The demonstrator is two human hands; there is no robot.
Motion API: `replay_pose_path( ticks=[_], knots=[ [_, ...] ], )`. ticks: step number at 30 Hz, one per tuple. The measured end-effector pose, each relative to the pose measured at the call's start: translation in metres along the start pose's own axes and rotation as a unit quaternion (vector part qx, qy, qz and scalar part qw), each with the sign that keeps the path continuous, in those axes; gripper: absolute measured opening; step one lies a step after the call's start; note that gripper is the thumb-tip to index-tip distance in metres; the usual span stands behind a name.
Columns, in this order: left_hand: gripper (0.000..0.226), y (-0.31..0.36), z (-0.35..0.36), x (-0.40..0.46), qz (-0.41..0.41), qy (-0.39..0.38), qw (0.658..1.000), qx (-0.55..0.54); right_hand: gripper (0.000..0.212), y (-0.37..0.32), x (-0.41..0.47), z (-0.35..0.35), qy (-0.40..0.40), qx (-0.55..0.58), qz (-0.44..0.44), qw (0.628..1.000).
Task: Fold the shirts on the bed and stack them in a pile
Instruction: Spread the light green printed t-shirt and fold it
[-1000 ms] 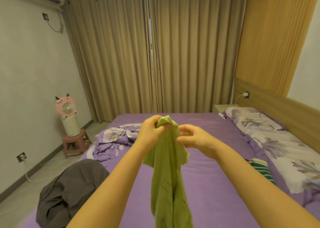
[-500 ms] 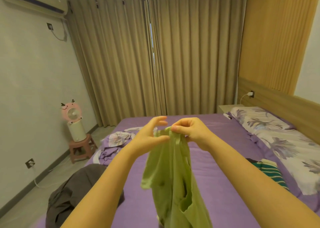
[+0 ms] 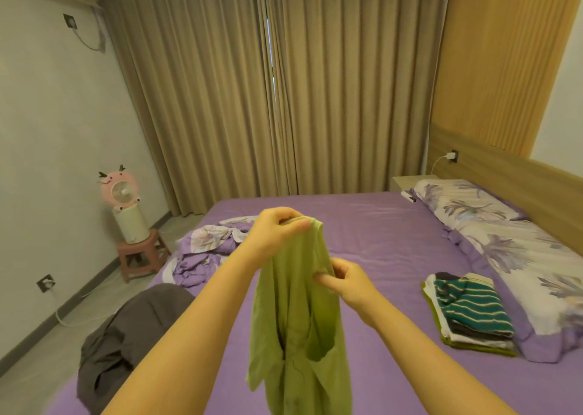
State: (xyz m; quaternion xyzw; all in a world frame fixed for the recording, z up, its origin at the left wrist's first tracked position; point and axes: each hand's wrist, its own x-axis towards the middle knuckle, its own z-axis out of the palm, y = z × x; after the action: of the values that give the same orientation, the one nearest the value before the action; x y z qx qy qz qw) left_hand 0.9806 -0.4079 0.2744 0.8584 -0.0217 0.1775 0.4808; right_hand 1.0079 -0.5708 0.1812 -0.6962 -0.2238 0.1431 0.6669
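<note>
A light green shirt (image 3: 299, 326) hangs crumpled in the air over the purple bed (image 3: 388, 247). My left hand (image 3: 277, 231) pinches its top edge and holds it up. Lower and to the right, my right hand (image 3: 345, 280) grips the shirt's side edge with curled fingers. A pile of folded shirts (image 3: 470, 312), with a green striped one on top, lies on the bed at the right beside the pillows. A dark grey garment (image 3: 126, 335) lies loose at the bed's near left corner.
A rumpled floral blanket (image 3: 205, 250) sits at the bed's left side. Floral pillows (image 3: 511, 241) line the wooden headboard at the right. A pink fan on a small stool (image 3: 131, 225) stands on the floor to the left. Curtains cover the far wall.
My right hand has let go of the shirt's top and moved down its right side. My left hand now holds the top alone. The view has tilted down, showing the folded pile.
</note>
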Motion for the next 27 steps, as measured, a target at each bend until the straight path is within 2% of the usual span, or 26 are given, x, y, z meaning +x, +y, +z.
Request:
replay_pose_path(
  ticks=[2, 4, 8, 12, 15, 17, 20, 22, 25, 27],
  knots=[
    [0.009, 0.005, -0.007, 0.004, -0.002, 0.027, 0.999, -0.02, 0.007, 0.013, -0.006, 0.0, 0.007, -0.022, 0.01, 1.0],
    [0.01, 0.01, -0.017, 0.009, -0.017, 0.059, 0.997, -0.043, 0.014, 0.025, -0.009, -0.005, 0.011, -0.049, 0.018, 0.999],
    [0.011, 0.016, -0.039, 0.02, -0.026, 0.145, 0.986, -0.082, 0.015, 0.035, -0.012, -0.017, 0.016, -0.058, 0.024, 0.998],
    [0.015, 0.015, -0.057, 0.028, -0.034, 0.207, 0.974, -0.081, 0.014, 0.023, -0.012, -0.028, 0.048, 0.01, 0.0, 0.999],
    [0.013, 0.001, -0.07, 0.031, -0.059, 0.234, 0.968, -0.071, 0.025, 0.001, -0.014, -0.035, 0.088, 0.025, -0.046, 0.995],
    [0.01, -0.01, -0.077, 0.031, -0.071, 0.246, 0.964, -0.066, 0.034, -0.019, -0.017, -0.041, 0.056, 0.017, -0.067, 0.996],
    [0.011, -0.019, -0.086, 0.027, -0.084, 0.261, 0.96, -0.063, 0.045, -0.04, -0.023, -0.057, -0.045, 0.012, -0.069, 0.996],
    [0.012, -0.022, -0.089, 0.026, -0.086, 0.266, 0.958, -0.07, 0.038, -0.049, -0.023, -0.067, -0.059, -0.02, -0.079, 0.995],
    [0.013, -0.02, -0.088, 0.025, -0.079, 0.266, 0.958, -0.072, 0.026, -0.057, -0.017, -0.073, -0.007, -0.101, -0.109, 0.989],
    [0.012, -0.018, -0.084, 0.025, -0.076, 0.259, 0.959, -0.084, 0.018, -0.061, -0.012, -0.073, 0.038, -0.106, -0.124, 0.986]
  ],
)
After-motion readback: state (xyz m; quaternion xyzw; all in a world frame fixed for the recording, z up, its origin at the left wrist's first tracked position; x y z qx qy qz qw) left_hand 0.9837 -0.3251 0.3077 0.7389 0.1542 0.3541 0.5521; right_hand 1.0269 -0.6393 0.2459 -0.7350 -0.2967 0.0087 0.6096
